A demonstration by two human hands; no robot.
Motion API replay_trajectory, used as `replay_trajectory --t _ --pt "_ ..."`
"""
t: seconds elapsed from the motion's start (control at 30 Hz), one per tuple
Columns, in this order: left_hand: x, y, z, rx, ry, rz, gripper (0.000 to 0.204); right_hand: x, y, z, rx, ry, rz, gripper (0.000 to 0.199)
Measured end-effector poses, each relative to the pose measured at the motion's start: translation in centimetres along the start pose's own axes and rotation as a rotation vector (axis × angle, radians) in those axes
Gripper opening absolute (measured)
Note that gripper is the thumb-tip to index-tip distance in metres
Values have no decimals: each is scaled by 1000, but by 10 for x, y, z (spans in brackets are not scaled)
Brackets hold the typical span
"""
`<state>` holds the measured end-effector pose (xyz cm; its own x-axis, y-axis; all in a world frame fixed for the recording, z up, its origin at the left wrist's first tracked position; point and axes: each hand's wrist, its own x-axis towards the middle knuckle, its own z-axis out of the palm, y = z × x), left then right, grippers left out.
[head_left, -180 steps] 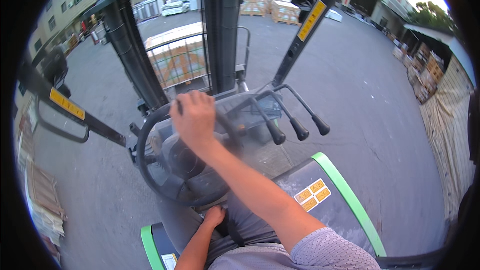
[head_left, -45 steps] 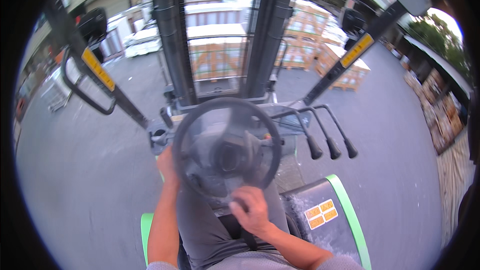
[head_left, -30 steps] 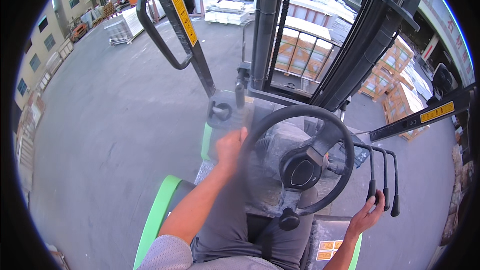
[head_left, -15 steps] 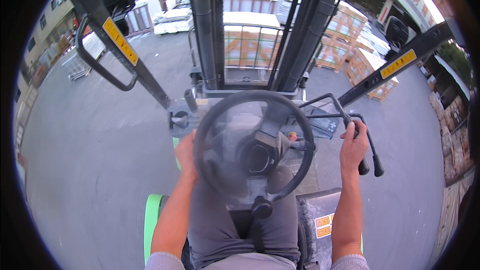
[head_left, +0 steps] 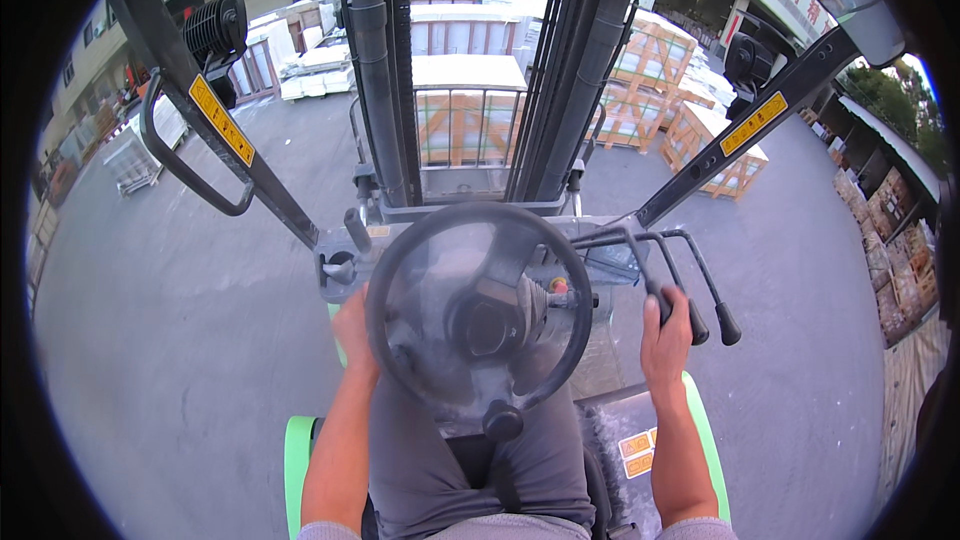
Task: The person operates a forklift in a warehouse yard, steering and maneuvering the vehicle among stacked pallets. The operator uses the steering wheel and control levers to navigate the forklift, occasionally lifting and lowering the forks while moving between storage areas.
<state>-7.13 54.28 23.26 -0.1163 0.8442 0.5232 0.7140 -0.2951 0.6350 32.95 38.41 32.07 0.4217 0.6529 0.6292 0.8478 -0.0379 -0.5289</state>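
I sit behind a black steering wheel (head_left: 582, 340) with a round spinner knob (head_left: 502, 421) at its lower edge. My left hand (head_left: 352, 330) is closed at the wheel's left rim, its fingertips partly hidden. To the right of the wheel, several bent black control levers (head_left: 706, 275) reach toward me. My right hand (head_left: 667, 345) wraps round the black grip of the innermost visible lever, thumb along its near side. Beyond the wheel stands the forklift's dark mast (head_left: 385, 70). A wood-framed crate (head_left: 470, 125) with a white top shows between its uprights.
More wooden crates (head_left: 640, 70) are stacked ahead to the right, with another crate (head_left: 715, 150) beside them. White slabs (head_left: 318, 72) lie ahead on the left. Pallets with goods (head_left: 890, 240) line the right edge. Grey paving (head_left: 180, 320) surrounds the forklift.
My right hand has drawn its lever back toward me, closer to the other grips. My left hand stays at the wheel. The whole view has shifted slightly.
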Motion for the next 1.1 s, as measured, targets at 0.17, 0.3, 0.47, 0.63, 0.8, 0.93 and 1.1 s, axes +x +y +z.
replay_trajectory --t 0.17,0.3,0.47,0.63,0.8,0.93,1.1 --pt "-3 -8 31 -2 57 113 20 -60 36 -54 -57 189 44 36" --pt "-1 1 54 -88 -2 133 22 -42 79 -63 111 330 346 40" --pt "-1 12 50 -52 135 102 18 28 108 -19 -45 162 304 41" --pt "-6 12 40 -19 60 27 18 97 98 -6 -137 196 73 40" --pt "-6 -6 29 103 72 -34 17 122 62 4 -164 80 158 41" --pt "-8 -14 22 118 99 85 12 119 54 4 -246 42 195 44" --pt "-12 -17 6 106 144 151 21 108 49 3 -227 23 268 45"
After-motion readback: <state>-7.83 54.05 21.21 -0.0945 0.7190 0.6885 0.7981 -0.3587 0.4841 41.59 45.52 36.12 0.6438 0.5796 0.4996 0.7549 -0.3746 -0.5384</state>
